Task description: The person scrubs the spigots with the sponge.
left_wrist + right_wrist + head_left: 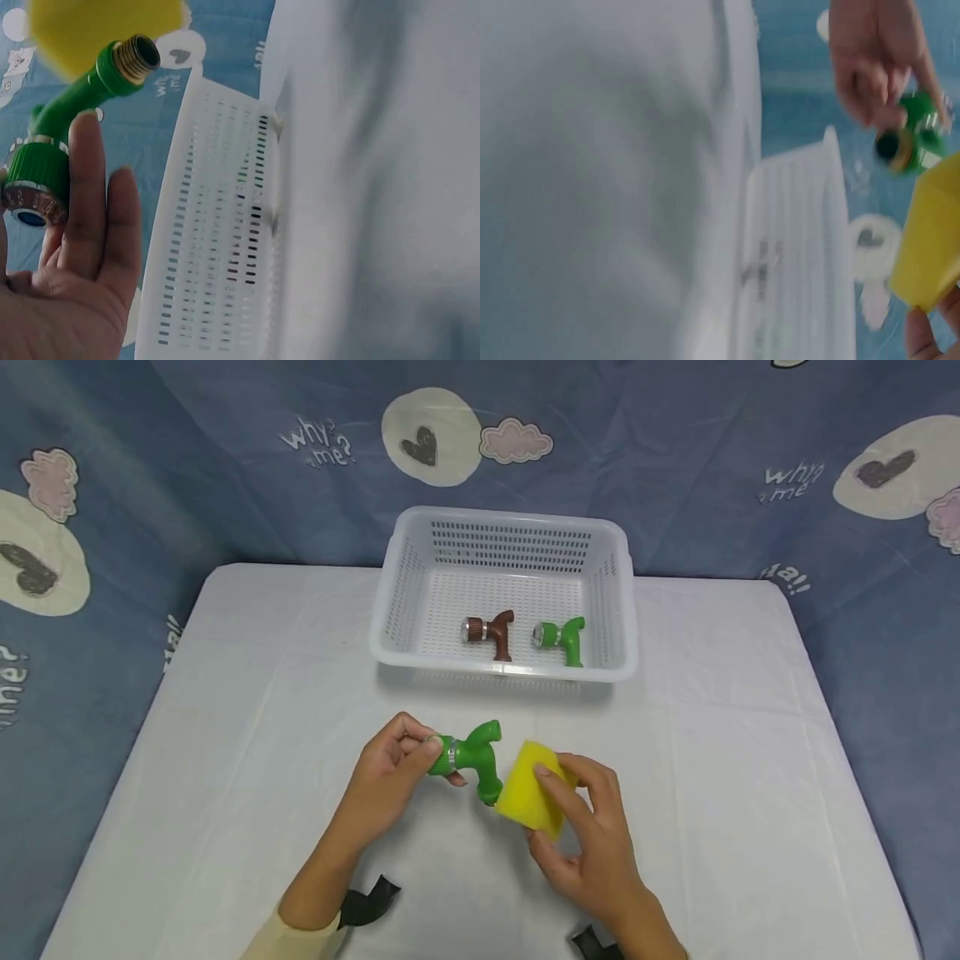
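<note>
My left hand (388, 777) pinches a green faucet (477, 753) by its ribbed knob end, held over the table in front of the basket. In the left wrist view the brass threaded end of the faucet (94, 82) points up and right, with a silver ring at the knob. My right hand (592, 835) grips a yellow sponge (531, 789) between thumb and fingers. The sponge's left corner is right at the faucet's lower end in the head view. In the right wrist view the sponge (930, 240) shows beside the left hand and faucet.
A white perforated basket (504, 670) stands at the back of the table. Inside it lie a brown faucet (497, 633) and another green faucet (567, 639). Black straps (369, 902) show by both wrists. A blue printed cloth (645, 443) hangs behind the white-covered table (735, 760).
</note>
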`<state>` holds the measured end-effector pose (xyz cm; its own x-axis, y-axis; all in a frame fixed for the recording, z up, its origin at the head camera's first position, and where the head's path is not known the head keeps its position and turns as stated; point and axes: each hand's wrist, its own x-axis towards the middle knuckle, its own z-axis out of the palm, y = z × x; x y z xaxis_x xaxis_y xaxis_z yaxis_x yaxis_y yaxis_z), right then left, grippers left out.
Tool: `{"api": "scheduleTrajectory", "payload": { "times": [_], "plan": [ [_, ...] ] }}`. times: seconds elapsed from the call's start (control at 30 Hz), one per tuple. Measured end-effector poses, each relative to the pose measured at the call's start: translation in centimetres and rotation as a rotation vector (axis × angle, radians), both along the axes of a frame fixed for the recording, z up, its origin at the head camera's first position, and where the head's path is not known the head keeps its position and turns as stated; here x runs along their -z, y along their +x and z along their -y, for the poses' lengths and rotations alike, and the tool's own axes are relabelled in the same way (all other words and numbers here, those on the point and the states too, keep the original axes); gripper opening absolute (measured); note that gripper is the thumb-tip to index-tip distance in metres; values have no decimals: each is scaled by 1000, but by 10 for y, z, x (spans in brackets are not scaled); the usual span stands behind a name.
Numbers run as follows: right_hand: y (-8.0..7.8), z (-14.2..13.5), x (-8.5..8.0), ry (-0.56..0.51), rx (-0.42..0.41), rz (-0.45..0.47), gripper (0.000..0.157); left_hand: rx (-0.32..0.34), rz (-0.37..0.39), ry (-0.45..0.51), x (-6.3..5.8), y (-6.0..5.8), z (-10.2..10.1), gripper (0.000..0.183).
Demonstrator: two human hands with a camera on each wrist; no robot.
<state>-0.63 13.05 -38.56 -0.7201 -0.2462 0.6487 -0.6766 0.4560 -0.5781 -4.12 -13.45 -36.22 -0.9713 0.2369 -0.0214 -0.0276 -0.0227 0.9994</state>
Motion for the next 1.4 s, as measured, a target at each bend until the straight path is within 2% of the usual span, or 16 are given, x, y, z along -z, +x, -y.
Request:
{"api": "scheduleTrajectory", "payload": {
  "times": [0.13, 0.23, 0.43, 0.63, 0.8, 0.97, 1.07, 1.2, 1.33, 1.4],
  "plan": [
    [1, 16, -7, 40, -27, -92, 42, -88, 68, -62, 0, 1, -6, 16],
    [1, 25, -8, 90, -34, -106, 39, -134, 97, -97, 0, 2, -11, 19],
    [6, 29, -1, 139, -75, -60, 40, -191, 106, -171, -1, 4, -12, 21],
    [11, 22, 8, 177, -143, -12, 47, -217, 105, -179, -1, 0, -7, 24],
    [11, 10, 8, 158, -160, 114, 54, -246, 79, -205, -6, -10, 0, 22],
    [9, 0, 9, 74, -126, 166, 46, -260, -14, -220, -22, -30, 11, 21],
    [9, -3, 12, 37, -114, 166, 46, -271, -77, -207, -35, -47, 18, 23],
    [9, -6, 15, 15, -104, 173, 47, -306, -120, -193, -50, -72, 24, 29],
    [11, -8, 16, -10, -86, 191, 47, -345, -123, -243, -54, -105, 24, 38],
    [12, -9, 17, -23, -75, 203, 49, -350, -110, -325, -51, -121, 23, 42]
  ]
}}
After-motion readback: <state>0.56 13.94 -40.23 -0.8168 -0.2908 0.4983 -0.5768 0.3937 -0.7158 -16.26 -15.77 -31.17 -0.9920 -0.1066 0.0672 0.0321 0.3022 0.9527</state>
